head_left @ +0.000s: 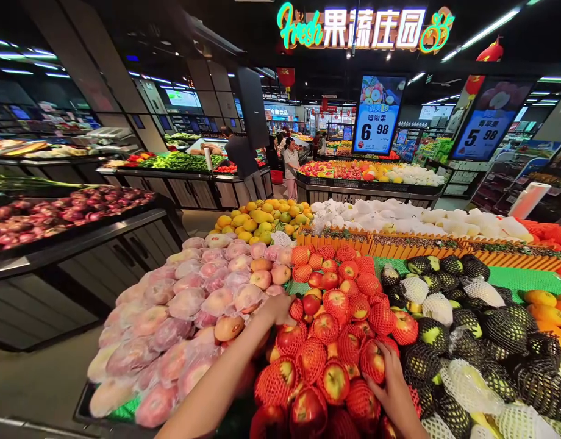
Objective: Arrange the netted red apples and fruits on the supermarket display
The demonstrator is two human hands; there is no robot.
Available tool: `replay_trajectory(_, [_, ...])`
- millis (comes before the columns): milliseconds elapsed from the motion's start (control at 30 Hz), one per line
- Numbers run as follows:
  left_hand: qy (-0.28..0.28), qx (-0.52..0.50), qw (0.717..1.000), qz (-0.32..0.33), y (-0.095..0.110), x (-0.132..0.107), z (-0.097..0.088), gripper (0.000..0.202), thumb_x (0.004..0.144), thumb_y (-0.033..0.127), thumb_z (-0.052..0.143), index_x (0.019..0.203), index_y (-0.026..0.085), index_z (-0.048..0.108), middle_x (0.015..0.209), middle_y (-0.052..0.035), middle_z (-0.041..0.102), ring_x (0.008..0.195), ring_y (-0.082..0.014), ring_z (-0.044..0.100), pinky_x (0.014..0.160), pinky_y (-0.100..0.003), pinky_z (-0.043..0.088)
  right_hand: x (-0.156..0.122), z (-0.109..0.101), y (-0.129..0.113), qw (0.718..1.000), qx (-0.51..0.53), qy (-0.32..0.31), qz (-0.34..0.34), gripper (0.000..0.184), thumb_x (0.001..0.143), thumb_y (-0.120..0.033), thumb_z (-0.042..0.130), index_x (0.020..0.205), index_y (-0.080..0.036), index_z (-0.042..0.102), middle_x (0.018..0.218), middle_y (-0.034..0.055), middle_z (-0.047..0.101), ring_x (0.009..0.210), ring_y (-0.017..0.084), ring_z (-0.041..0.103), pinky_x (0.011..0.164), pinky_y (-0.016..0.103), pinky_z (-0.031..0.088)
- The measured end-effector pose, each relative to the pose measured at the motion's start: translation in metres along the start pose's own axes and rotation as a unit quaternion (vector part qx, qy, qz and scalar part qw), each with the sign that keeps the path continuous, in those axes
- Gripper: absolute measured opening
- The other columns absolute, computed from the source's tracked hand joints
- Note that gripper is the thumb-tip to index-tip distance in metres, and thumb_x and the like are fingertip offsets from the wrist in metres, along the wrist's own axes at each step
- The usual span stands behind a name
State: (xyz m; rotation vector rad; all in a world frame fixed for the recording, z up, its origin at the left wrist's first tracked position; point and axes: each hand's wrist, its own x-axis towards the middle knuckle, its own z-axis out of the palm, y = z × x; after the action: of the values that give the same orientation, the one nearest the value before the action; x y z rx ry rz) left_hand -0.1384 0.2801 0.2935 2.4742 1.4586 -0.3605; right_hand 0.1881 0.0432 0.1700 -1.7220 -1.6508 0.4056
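Head view. Worktop (527,277): a fruit display with green matting.

Apples (335,341): a red heap at the centre, many in red foam nets, lying between the peaches and the netted fruit.

Left hand (277,308): reached far forward to the heap's left edge, resting among the apples beside the peaches; whether it gripped one could not be told.

Right hand (393,384): nearer the camera, fingers curled round a netted apple (372,360) in the heap.

The hands were well apart.

Peaches (193,317): pink, in clear wrap, left of the apples.

Netted fruit (472,341): in black and white foam nets, right of the apples.

Yellow fruit (262,221): piled behind the peaches.

Shoppers (290,166): stood in the aisle, far back.
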Motion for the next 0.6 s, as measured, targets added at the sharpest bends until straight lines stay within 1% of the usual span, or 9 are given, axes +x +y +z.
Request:
replay_trajectory(67, [0.042, 0.002, 0.999, 0.004, 0.007, -0.011, -0.006, 0.077, 0.070, 0.050, 0.083, 0.131, 0.010, 0.063, 0.126, -0.0228, 0.068, 0.117, -0.0440, 0.066, 0.099, -0.049, 0.054, 0.000, 0.000, 0.000, 1.000, 0.000, -0.001, 0.002, 0.059, 0.100, -0.040, 0.053, 0.151, -0.037, 0.022, 0.151, 0.0109, 0.037, 0.145, 0.031, 0.041, 0.120, 0.060, 0.042])
replay_trajectory(133, [0.080, -0.003, 0.997, 0.007, 0.015, -0.023, -0.014, 0.078, 0.073, 0.055, 0.080, 0.135, 0.011, 0.059, 0.133, -0.0212, 0.064, 0.121, -0.0420, 0.063, 0.103, -0.049, 0.052, 0.000, -0.001, -0.001, 1.000, 0.003, -0.001, 0.003, 0.059, 0.100, -0.039, 0.052, 0.151, -0.037, 0.022, 0.151, 0.0107, 0.037, 0.145, 0.031, 0.040, 0.120, 0.060, 0.041])
replay_trajectory(200, [0.099, -0.009, 0.995, 0.015, 0.026, -0.030, -0.018, 0.078, 0.076, 0.056, 0.077, 0.137, 0.014, 0.055, 0.139, -0.0188, 0.059, 0.122, -0.0394, 0.062, 0.103, -0.047, 0.052, 0.000, -0.001, -0.001, 1.000, 0.003, -0.001, 0.000, 0.058, 0.100, -0.039, 0.052, 0.150, -0.036, 0.023, 0.151, 0.0114, 0.037, 0.145, 0.031, 0.040, 0.120, 0.060, 0.042])
replay_trajectory(267, [0.089, -0.012, 0.996, 0.026, 0.038, -0.032, -0.015, 0.081, 0.073, 0.053, 0.080, 0.139, 0.015, 0.053, 0.137, -0.0180, 0.060, 0.119, -0.0398, 0.064, 0.098, -0.047, 0.055, 0.002, -0.002, -0.002, 1.000, 0.001, -0.008, 0.000, 0.058, 0.101, -0.039, 0.052, 0.151, -0.036, 0.023, 0.152, 0.0114, 0.037, 0.146, 0.031, 0.039, 0.121, 0.060, 0.041])
replay_trajectory(333, [0.066, -0.016, 0.997, 0.027, 0.049, -0.028, -0.006, 0.087, 0.068, 0.046, 0.086, 0.141, 0.015, 0.050, 0.132, -0.0200, 0.062, 0.115, -0.0422, 0.065, 0.092, -0.048, 0.057, 0.002, -0.004, -0.001, 1.000, -0.003, -0.024, 0.004, 0.058, 0.102, -0.041, 0.051, 0.151, -0.037, 0.022, 0.154, 0.0103, 0.035, 0.147, 0.030, 0.037, 0.123, 0.059, 0.039])
replay_trajectory(433, [0.051, -0.033, 0.998, 0.026, 0.057, -0.019, 0.005, 0.093, 0.065, 0.043, 0.089, 0.144, 0.014, 0.048, 0.138, -0.0239, 0.058, 0.115, -0.0452, 0.065, 0.090, -0.049, 0.056, 0.002, -0.005, 0.002, 0.999, -0.001, -0.043, 0.009, 0.059, 0.102, -0.044, 0.050, 0.152, -0.038, 0.019, 0.155, 0.0091, 0.033, 0.149, 0.028, 0.035, 0.126, 0.057, 0.036])
replay_trajectory(500, [0.053, -0.059, 0.996, 0.037, 0.054, -0.015, 0.004, 0.095, 0.062, 0.054, 0.091, 0.140, 0.015, 0.052, 0.138, -0.0224, 0.059, 0.115, -0.0454, 0.065, 0.089, -0.047, 0.055, 0.001, -0.005, 0.004, 0.999, -0.002, -0.043, 0.010, 0.060, 0.102, -0.046, 0.050, 0.152, -0.039, 0.018, 0.155, 0.0085, 0.033, 0.149, 0.028, 0.035, 0.125, 0.057, 0.036])
replay_trajectory(533, [0.053, -0.078, 0.995, 0.046, 0.050, -0.012, 0.001, 0.089, 0.064, 0.062, 0.088, 0.133, 0.016, 0.057, 0.131, -0.0188, 0.064, 0.111, -0.0429, 0.067, 0.087, -0.044, 0.054, 0.000, -0.005, 0.005, 0.999, -0.003, -0.042, 0.010, 0.060, 0.102, -0.046, 0.050, 0.152, -0.039, 0.018, 0.155, 0.0083, 0.033, 0.148, 0.028, 0.035, 0.125, 0.058, 0.037])
replay_trajectory(600, [0.055, -0.119, 0.990, 0.057, 0.040, -0.006, -0.006, 0.066, 0.081, 0.076, 0.066, 0.113, 0.018, 0.065, 0.111, -0.0108, 0.072, 0.100, -0.0339, 0.070, 0.082, -0.038, 0.052, 0.000, -0.004, 0.005, 0.999, -0.006, -0.037, 0.008, 0.060, 0.102, -0.047, 0.051, 0.152, -0.040, 0.018, 0.155, 0.0084, 0.034, 0.148, 0.028, 0.036, 0.124, 0.058, 0.038])
